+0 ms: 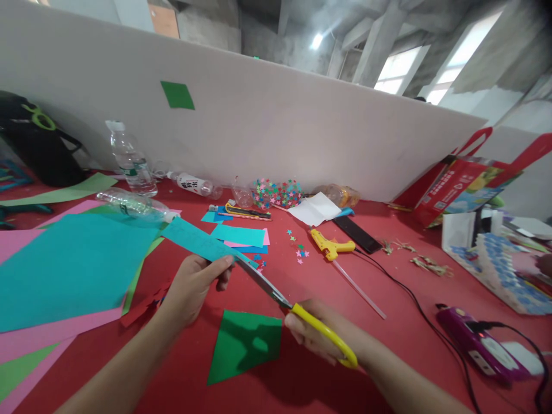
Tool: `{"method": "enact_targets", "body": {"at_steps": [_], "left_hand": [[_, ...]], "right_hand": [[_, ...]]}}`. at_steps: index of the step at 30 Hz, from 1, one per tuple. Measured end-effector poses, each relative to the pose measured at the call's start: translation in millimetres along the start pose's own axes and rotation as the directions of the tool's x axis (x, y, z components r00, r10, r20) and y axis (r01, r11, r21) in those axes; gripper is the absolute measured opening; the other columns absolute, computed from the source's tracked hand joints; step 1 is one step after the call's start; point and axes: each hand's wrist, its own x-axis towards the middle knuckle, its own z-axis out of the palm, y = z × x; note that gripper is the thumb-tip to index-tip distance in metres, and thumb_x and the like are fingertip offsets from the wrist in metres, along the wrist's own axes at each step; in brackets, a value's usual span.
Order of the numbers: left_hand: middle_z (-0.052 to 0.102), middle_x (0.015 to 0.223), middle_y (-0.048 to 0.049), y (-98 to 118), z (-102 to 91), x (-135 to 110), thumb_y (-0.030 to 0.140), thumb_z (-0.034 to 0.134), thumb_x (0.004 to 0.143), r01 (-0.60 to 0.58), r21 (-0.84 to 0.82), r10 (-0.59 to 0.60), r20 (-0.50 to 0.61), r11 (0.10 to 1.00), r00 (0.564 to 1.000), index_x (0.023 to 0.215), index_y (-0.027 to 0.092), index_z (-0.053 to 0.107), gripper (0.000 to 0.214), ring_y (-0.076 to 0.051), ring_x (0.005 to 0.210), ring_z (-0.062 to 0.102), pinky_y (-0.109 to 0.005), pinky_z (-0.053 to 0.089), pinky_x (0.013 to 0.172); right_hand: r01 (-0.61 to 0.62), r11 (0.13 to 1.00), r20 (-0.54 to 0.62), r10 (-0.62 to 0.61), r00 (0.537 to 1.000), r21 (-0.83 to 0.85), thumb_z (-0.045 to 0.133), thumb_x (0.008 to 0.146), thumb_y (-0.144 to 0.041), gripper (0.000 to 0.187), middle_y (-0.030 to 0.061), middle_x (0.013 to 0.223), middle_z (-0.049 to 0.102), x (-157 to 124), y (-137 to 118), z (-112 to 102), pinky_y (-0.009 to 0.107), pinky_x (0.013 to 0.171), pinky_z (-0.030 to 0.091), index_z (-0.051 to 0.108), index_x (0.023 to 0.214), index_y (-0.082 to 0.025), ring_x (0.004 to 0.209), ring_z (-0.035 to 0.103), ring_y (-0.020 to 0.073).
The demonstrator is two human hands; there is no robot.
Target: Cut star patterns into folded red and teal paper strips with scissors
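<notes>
My left hand [194, 287] pinches a long teal paper strip [196, 238] that reaches up and left over the red table [401, 322]. My right hand [317, 336] is closed round the yellow handles of a pair of scissors [302, 316]. The blades point up and left, and their tips meet the strip's near end beside my left fingers. A green paper piece [245, 345] lies flat on the table under and between my hands.
Big teal [69, 270] and pink [38, 339] sheets lie at the left. Plastic bottles [129, 158], small paper pieces [239, 236], a star-covered bottle [276, 192], a yellow glue gun [331, 246] and a phone [357, 234] sit before a white board [276, 126]. A purple device [478, 342] with cables lies right.
</notes>
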Motion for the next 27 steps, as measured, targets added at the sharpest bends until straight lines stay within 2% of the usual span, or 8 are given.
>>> {"method": "enact_targets", "body": {"at_steps": [7, 15, 22, 27], "left_hand": [[0.054, 0.045, 0.0008, -1.5, -1.5, 1.3, 0.032, 0.070, 0.068, -0.005, 0.013, 0.005, -0.019, 1.000, 1.000, 0.047, 0.019, 0.061, 0.026, -0.011, 0.042, 0.047, -0.022, 0.039, 0.040], [0.057, 0.044, -0.0022, 5.5, 1.9, -0.2, 0.033, 0.074, 0.061, 0.024, -0.024, -0.025, -0.058, 0.999, 0.998, 0.043, 0.018, 0.064, 0.025, -0.012, 0.042, 0.050, -0.022, 0.042, 0.040], [0.060, 0.050, -0.0009, -12.8, -6.9, 6.1, 0.030, 0.074, 0.067, 0.037, -0.123, -0.049, -0.090, 0.992, 0.995, 0.051, 0.018, 0.066, 0.022, -0.011, 0.047, 0.051, -0.021, 0.041, 0.040], [0.064, 0.056, -0.0011, -19.1, -0.1, 3.1, 0.028, 0.073, 0.069, 0.002, -0.179, -0.023, -0.115, 0.984, 0.993, 0.061, 0.016, 0.068, 0.015, -0.013, 0.051, 0.055, -0.023, 0.043, 0.044]], "right_hand": [[-0.046, 0.999, -0.009, 0.046, 0.999, -0.022, 0.051, 0.086, -0.055, 0.044, -0.0099, 0.038, 0.035, 0.4, -8.6, 0.9, 0.014, 0.025, 0.024, 0.045, 0.061, -0.019, 0.026, 0.034, 0.0046], [-0.017, 1.000, 0.038, 0.016, 0.999, 0.019, 0.050, 0.086, -0.052, 0.043, -0.0101, 0.034, 0.034, 2.9, -14.4, -1.5, 0.014, 0.025, 0.027, 0.045, 0.060, -0.019, 0.025, 0.031, 0.0046], [0.073, 0.997, 0.095, -0.074, 0.993, 0.019, 0.048, 0.087, -0.057, 0.046, -0.0099, 0.034, 0.036, 1.9, -6.6, -9.4, 0.014, 0.029, 0.026, 0.049, 0.064, -0.018, 0.027, 0.035, 0.0052], [0.098, 0.995, 0.082, -0.100, 0.992, 0.036, 0.046, 0.088, -0.060, 0.049, -0.0101, 0.033, 0.036, 3.7, 5.5, -6.4, 0.014, 0.030, 0.026, 0.049, 0.065, -0.018, 0.027, 0.036, 0.0054]]}}
